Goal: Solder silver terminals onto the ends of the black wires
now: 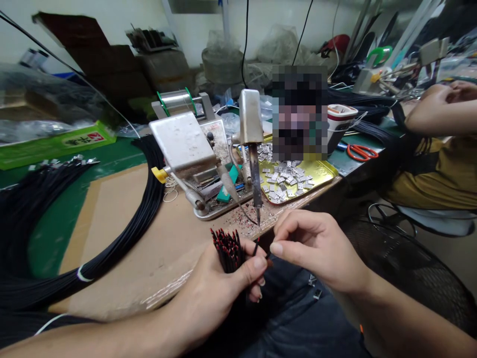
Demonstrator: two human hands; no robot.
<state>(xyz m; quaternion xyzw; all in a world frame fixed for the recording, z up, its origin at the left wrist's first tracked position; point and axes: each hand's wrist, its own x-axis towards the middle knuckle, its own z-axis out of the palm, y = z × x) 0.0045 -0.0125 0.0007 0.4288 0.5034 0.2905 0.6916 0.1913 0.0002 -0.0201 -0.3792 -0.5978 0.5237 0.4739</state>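
My left hand is closed around a bundle of black cables, their cut ends pointing up and showing red wire tips. One black cable with a red tip stands apart from the bundle by my left thumb. Beside it, my right hand pinches a dark cable end between thumb and forefinger, though the fingers partly hide it. Just above both hands, a soldering iron hangs tip down from its metal stand.
A gold tray of small metal connectors lies behind the iron. Coiled black cables curve over cardboard at left. A solder spool, orange-handled scissors and a fan guard are around. Another person's arm is at right.
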